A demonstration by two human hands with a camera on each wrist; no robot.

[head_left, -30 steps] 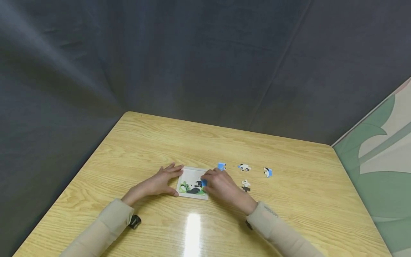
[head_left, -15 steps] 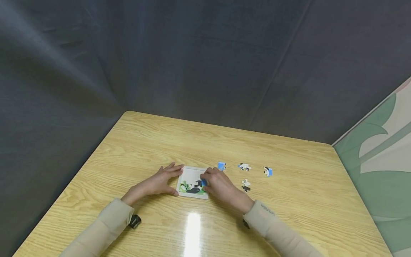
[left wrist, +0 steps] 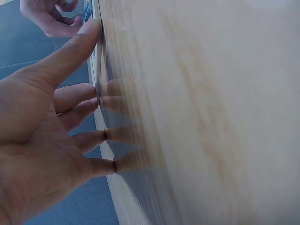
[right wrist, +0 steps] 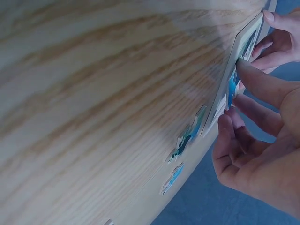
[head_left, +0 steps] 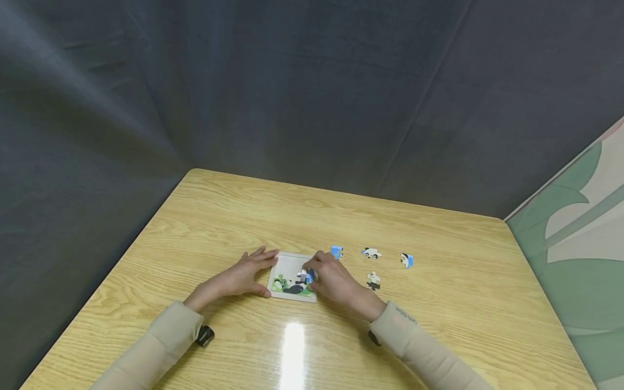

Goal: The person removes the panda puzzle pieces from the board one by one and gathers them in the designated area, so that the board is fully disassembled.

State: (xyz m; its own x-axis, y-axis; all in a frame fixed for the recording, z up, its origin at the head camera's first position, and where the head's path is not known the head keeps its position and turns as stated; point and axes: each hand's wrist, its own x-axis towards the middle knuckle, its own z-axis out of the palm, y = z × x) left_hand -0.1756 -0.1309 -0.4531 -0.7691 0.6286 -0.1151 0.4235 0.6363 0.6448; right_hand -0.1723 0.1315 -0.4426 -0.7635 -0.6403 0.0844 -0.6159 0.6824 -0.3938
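A small white puzzle tray [head_left: 292, 298] lies flat on the table, with green and black panda pieces [head_left: 292, 288] along its near side. My left hand [head_left: 244, 275] rests at the tray's left edge, its thumb at the near corner and fingers stretched toward the far corner. In the left wrist view, that thumb [left wrist: 70, 54] touches the tray's edge. My right hand [head_left: 336, 281] pinches a blue puzzle piece [right wrist: 231, 89] between thumb and fingers over the tray's right side. The fingers partly cover the piece; whether it lies flush cannot be told.
Several loose pieces lie right of the tray: a blue one [head_left: 337, 252], one with a panda's eyes [head_left: 371, 253], a blue-edged one [head_left: 407, 260] and a black-and-white one [head_left: 373, 281]. A dark curtain [head_left: 312, 97] hangs behind the wooden table [head_left: 234, 206].
The right hand has shifted slightly left, and the pinched piece has changed its tilt, showing more of its white and blue face. The left hand and tray stay put.
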